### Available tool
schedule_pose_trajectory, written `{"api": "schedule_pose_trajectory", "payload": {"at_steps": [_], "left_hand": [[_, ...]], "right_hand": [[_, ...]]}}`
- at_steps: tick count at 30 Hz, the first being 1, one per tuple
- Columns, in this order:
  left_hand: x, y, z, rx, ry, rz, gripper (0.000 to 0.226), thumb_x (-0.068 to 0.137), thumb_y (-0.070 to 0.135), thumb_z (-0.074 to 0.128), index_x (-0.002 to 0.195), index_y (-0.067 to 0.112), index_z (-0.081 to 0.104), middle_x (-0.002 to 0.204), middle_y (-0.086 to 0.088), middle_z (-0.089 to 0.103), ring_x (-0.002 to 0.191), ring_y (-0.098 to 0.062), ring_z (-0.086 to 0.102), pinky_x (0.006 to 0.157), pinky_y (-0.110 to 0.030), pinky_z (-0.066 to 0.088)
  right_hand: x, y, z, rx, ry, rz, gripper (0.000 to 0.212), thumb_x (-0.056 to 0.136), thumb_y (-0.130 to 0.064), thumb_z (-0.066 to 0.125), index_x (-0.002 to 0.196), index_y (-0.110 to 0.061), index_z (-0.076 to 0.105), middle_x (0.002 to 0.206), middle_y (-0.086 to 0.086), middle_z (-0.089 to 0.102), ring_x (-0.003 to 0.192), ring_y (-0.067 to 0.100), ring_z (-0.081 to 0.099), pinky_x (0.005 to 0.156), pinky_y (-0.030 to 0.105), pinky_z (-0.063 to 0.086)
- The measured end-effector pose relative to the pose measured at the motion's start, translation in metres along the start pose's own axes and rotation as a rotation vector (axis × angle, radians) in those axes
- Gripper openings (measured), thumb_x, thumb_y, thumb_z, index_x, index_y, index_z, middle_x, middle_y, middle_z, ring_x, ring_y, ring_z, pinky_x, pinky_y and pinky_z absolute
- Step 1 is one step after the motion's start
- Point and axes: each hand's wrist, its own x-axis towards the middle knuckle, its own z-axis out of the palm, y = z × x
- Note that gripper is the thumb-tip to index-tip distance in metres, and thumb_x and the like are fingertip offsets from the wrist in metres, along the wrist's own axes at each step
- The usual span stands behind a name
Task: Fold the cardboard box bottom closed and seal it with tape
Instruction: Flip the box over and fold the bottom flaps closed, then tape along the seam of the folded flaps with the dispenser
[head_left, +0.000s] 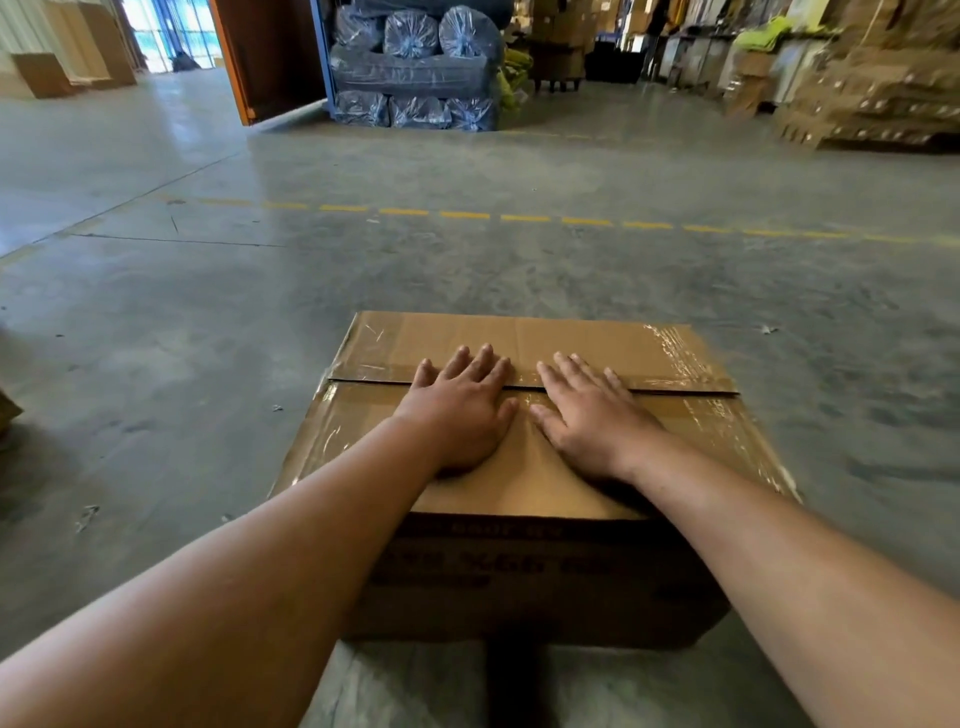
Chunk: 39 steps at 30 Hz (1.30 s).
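A brown cardboard box (524, 332) stands on the concrete floor right in front of me, its two long flaps folded down so they meet at a seam across the middle. Clear tape remnants (675, 348) shine on the flaps near both ends. My left hand (460, 410) lies flat on the near flap with straight fingers reaching over the seam onto the far flap. My right hand (589, 410) lies flat beside it, fingers spread across the same seam. Both palms press down on the cardboard. No tape roll is in view.
Bare concrete floor (467, 270) with a dashed yellow line (462, 214) surrounds the box. Plastic-wrapped bundles (415, 67) are stacked far ahead, an orange door (228, 57) stands to their left, and stacked cardboard on a pallet (878, 93) sits far right.
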Motion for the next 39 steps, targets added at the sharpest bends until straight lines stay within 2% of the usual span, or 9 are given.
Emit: {"api": "schedule_pose_trajectory", "payload": {"at_steps": [4, 8, 11, 19, 24, 28, 32, 35, 39], "left_hand": [[0.0, -0.002, 0.005, -0.022, 0.025, 0.002, 0.072, 0.094, 0.071, 0.014, 0.157, 0.039, 0.001, 0.165, 0.009, -0.008, 0.151, -0.012, -0.01, 0.122, -0.048, -0.003], [0.0, -0.002, 0.003, -0.004, -0.009, -0.006, 0.078, 0.09, 0.077, 0.015, 0.156, 0.04, -0.003, 0.165, 0.009, -0.012, 0.151, -0.011, -0.012, 0.122, -0.047, -0.003], [0.001, 0.0, 0.001, 0.008, -0.037, -0.018, 0.083, 0.087, 0.081, 0.013, 0.156, 0.038, -0.006, 0.164, 0.009, -0.015, 0.15, -0.01, -0.014, 0.122, -0.046, -0.004], [0.003, -0.002, -0.003, 0.031, -0.07, -0.056, 0.09, 0.081, 0.085, 0.01, 0.156, 0.037, -0.008, 0.164, 0.008, -0.015, 0.15, -0.013, -0.015, 0.121, -0.049, -0.004], [0.015, 0.047, 0.001, 0.06, -0.063, 0.014, 0.083, 0.09, 0.076, 0.011, 0.157, 0.031, -0.006, 0.165, 0.004, -0.013, 0.151, -0.018, -0.013, 0.121, -0.053, -0.003], [0.031, 0.108, 0.006, 0.048, -0.066, 0.133, 0.077, 0.093, 0.071, 0.011, 0.158, 0.031, -0.004, 0.165, 0.004, -0.011, 0.152, -0.018, -0.012, 0.12, -0.054, -0.003], [0.049, 0.165, 0.007, 0.042, -0.062, 0.231, 0.075, 0.095, 0.068, 0.011, 0.158, 0.028, -0.001, 0.166, 0.003, -0.008, 0.152, -0.018, -0.01, 0.12, -0.055, -0.002], [0.058, 0.188, 0.011, 0.021, -0.032, 0.258, 0.077, 0.096, 0.067, 0.013, 0.159, 0.023, 0.002, 0.166, 0.0, -0.006, 0.152, -0.019, -0.008, 0.12, -0.055, -0.002], [0.061, 0.192, 0.023, 0.009, -0.006, 0.288, 0.081, 0.093, 0.072, 0.012, 0.158, 0.027, 0.0, 0.166, 0.003, -0.007, 0.152, -0.017, -0.009, 0.121, -0.054, -0.002]], "right_hand": [[-0.001, 0.03, -0.002, 0.016, -0.01, -0.017, 0.067, 0.096, -0.059, 0.017, 0.154, -0.028, 0.002, 0.162, -0.007, -0.004, 0.148, 0.01, -0.005, 0.119, 0.035, -0.001], [-0.012, 0.093, -0.009, -0.007, -0.044, 0.193, 0.081, 0.088, -0.072, 0.013, 0.154, -0.028, 0.0, 0.162, -0.007, -0.007, 0.148, 0.011, -0.006, 0.12, 0.038, 0.0], [-0.022, 0.122, -0.016, 0.081, -0.088, 0.301, 0.083, 0.088, -0.073, 0.019, 0.155, -0.027, 0.0, 0.161, -0.005, -0.011, 0.147, 0.013, -0.011, 0.118, 0.035, -0.005], [-0.037, 0.112, -0.01, 0.179, -0.077, 0.301, 0.09, 0.086, -0.074, 0.023, 0.154, -0.023, -0.005, 0.16, -0.002, -0.018, 0.145, 0.013, -0.02, 0.119, 0.04, -0.003], [-0.049, 0.113, -0.006, 0.241, -0.035, 0.241, 0.076, 0.095, -0.058, 0.03, 0.155, -0.02, 0.0, 0.161, 0.0, -0.013, 0.145, 0.012, -0.018, 0.119, 0.036, -0.003], [-0.067, 0.129, -0.004, 0.558, 0.154, 0.143, 0.057, 0.098, -0.034, 0.046, 0.15, -0.015, 0.033, 0.16, -0.005, 0.016, 0.146, 0.004, 0.007, 0.116, 0.023, 0.007], [-0.098, 0.15, 0.004, 0.773, 0.408, 0.21, 0.04, 0.098, -0.035, 0.048, 0.135, -0.022, 0.056, 0.142, -0.009, 0.049, 0.13, -0.002, 0.039, 0.103, 0.012, 0.028], [-0.113, 0.177, 0.02, 0.726, 0.379, 0.383, 0.04, 0.097, -0.037, 0.05, 0.132, -0.019, 0.058, 0.133, -0.005, 0.058, 0.122, 0.007, 0.051, 0.094, 0.016, 0.036], [-0.146, 0.234, 0.067, 0.526, 0.22, 0.659, 0.037, 0.093, -0.036, 0.055, 0.122, -0.015, 0.064, 0.121, 0.005, 0.066, 0.11, 0.021, 0.06, 0.088, 0.027, 0.045]]}}
